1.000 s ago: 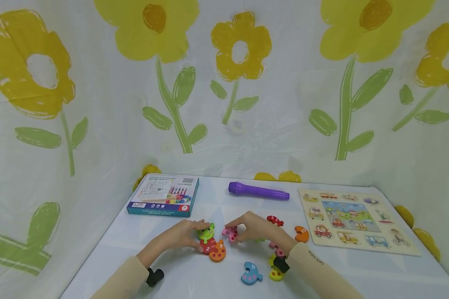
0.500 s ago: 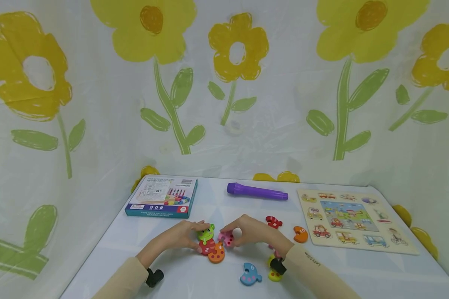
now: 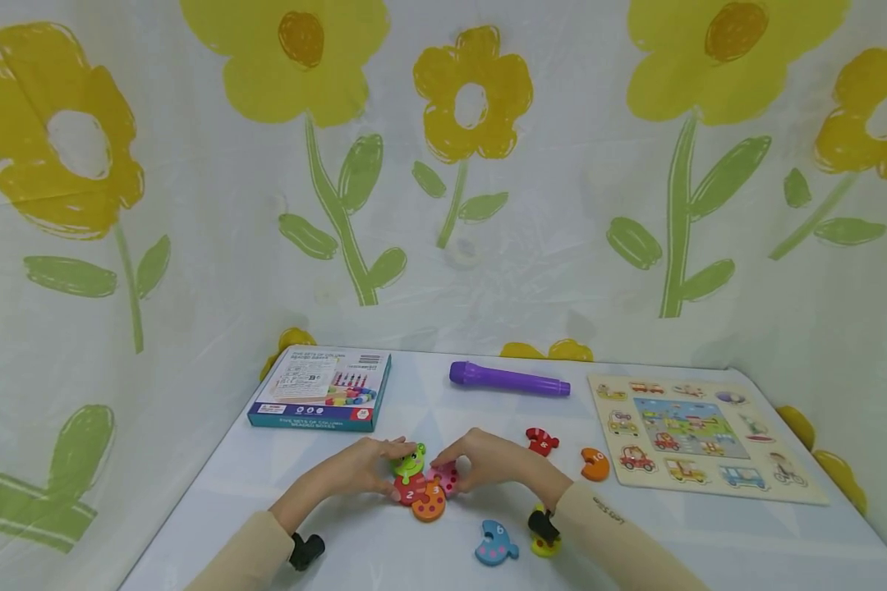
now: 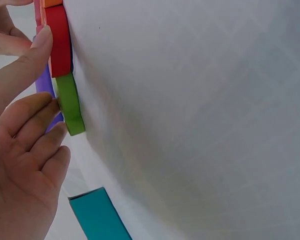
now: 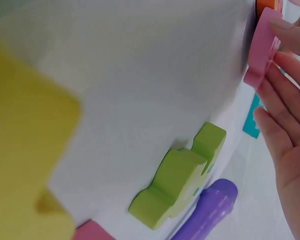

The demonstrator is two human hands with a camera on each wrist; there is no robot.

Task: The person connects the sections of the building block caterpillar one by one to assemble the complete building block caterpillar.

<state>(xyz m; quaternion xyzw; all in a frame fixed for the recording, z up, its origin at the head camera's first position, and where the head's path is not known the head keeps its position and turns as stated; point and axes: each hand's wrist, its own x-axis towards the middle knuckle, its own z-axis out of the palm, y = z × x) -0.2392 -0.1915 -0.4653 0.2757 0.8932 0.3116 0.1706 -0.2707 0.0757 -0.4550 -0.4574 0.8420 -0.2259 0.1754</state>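
Note:
My left hand (image 3: 358,466) grips a joined group of puzzle pieces at its left side, thumb on the red piece (image 3: 410,491) numbered 2, fingers by the green smiling head piece (image 3: 409,464). An orange spotted piece (image 3: 429,502) numbered 3 adjoins the red one. With thumb and fingers, my right hand (image 3: 491,461) pinches a pink spotted piece (image 3: 445,478), its edge right at the orange piece. The right wrist view shows that pink piece (image 5: 264,45) standing edge-on near the tabletop, against the orange one (image 5: 267,6).
Around the right arm lie a red piece (image 3: 541,441), an orange piece (image 3: 595,465), a blue piece (image 3: 495,543), a partly covered yellow piece (image 3: 544,543) and a green piece (image 5: 175,185). Behind are a boxed set (image 3: 321,390), a purple microphone (image 3: 510,379) and a vehicle puzzle board (image 3: 702,435).
My right hand has moved left with the pink piece, from a gap away to right against the orange piece. The left hand has stayed at the green and red pieces.

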